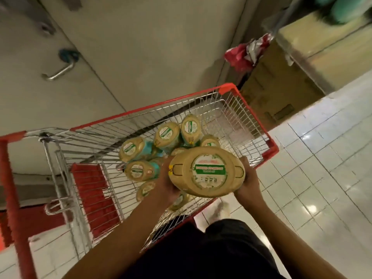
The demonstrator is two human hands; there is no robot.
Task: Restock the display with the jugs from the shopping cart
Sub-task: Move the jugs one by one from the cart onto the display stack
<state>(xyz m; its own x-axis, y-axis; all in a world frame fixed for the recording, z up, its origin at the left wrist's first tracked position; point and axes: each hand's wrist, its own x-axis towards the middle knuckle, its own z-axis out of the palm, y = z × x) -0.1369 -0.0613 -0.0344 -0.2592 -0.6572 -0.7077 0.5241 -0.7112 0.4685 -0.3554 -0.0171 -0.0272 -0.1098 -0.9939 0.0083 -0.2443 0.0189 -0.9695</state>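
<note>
Jug (pixel 207 171) held above shopping cart (pixel 141 110) near rim, labelled end up. Left hand (pixel 167 184) and right hand (pixel 248 178) clamp opposite sides, fingers (pixel 245 162) curled round it, likely for weight. Remaining jugs (pixel 167 135) lie inside cart.

**Tally by kind**

One shopping cart (pixel 228 88). One held jug (pixel 207 171) above the cart, gripped by two hands: left hand (pixel 167 184) and right hand (pixel 248 178). At least eight loose jugs (pixel 167 134) inside the cart, two partly hidden. One cardboard box (pixel 281 87) beyond the cart.

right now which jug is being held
The jug nearest the camera, gripped between the left hand and right hand above the shopping cart; the other jugs all lie down in its basket.
</note>
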